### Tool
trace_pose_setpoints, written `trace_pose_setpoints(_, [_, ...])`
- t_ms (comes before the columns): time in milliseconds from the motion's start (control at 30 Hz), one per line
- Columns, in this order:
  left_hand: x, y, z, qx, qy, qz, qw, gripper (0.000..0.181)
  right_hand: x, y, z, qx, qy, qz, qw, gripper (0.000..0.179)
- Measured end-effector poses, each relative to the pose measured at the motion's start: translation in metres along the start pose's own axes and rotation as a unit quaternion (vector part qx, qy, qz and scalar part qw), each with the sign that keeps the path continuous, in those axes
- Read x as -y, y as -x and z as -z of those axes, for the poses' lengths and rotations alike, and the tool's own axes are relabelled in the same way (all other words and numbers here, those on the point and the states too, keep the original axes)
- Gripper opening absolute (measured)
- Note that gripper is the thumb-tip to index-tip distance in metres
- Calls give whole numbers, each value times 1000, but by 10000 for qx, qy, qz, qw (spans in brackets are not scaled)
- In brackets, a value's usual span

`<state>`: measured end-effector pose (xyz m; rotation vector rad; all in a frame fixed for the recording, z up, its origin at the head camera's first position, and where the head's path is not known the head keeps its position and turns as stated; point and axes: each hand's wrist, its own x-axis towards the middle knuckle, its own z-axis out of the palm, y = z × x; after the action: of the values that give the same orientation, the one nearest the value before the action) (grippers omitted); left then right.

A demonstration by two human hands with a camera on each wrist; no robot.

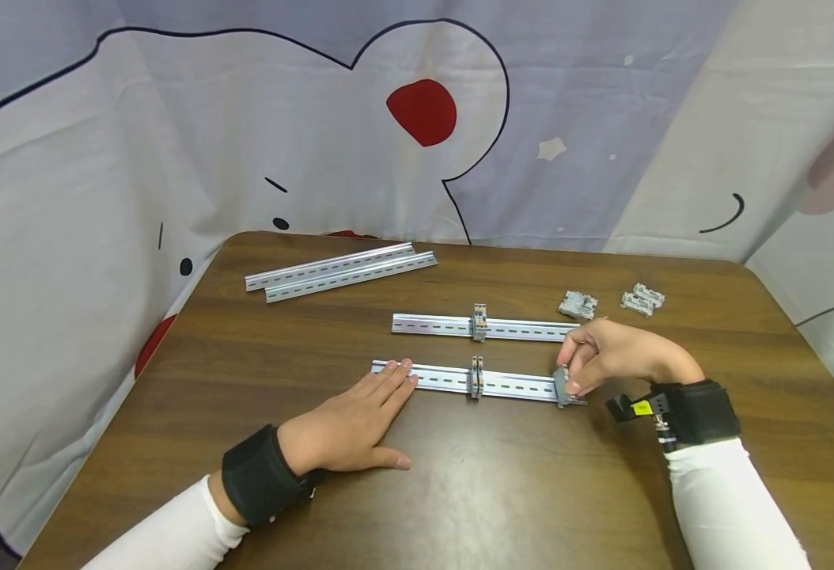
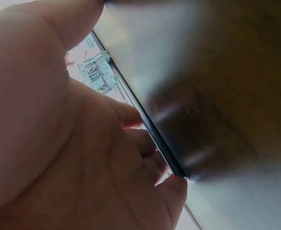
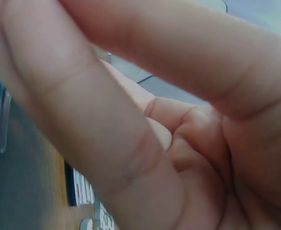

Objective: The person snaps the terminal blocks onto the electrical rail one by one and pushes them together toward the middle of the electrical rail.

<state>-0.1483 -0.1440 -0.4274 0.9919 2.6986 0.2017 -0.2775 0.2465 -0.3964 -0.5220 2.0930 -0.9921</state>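
Note:
A slotted metal DIN rail (image 1: 517,386) lies across the table in front of the person. The left hand (image 1: 353,419) rests with straight fingers over this rail's left end, palm down. At the right end, the right hand (image 1: 619,352) pinches a grey terminal block (image 1: 562,388) between thumb and fingers, where it stands across the rail. Narrow grey terminal blocks (image 1: 475,378) sit upright near the rail's middle. In the left wrist view, the rail's dark long edge (image 2: 135,105) runs past the fingers. The right wrist view is mostly filled by fingers, which hide the held block.
Just behind lies a second DIN rail (image 1: 434,324) with terminal blocks (image 1: 479,322) near its middle. Two more rails (image 1: 349,273) lie at the back left. Loose grey blocks (image 1: 578,305) and another small group of blocks (image 1: 642,299) lie at the back right. A printed curtain (image 1: 303,134) hangs behind.

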Motion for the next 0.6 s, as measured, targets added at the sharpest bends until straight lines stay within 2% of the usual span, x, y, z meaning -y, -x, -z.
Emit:
trace_pose_setpoints(267, [-1, 1, 1, -58, 70, -84, 9999, 98, 7, -10, -12, 9, -192, 160, 9997, 45])
trace_pose_setpoints(500, [-1, 1, 1, -53, 37, -57, 10000, 98, 18, -19, -23, -103, -18, 373, 9992, 43])
trace_pose_setpoints(600, [-1, 1, 1, -70, 21, -58, 10000, 99, 22, -22, -27, -122, -143, 401, 9990, 43])
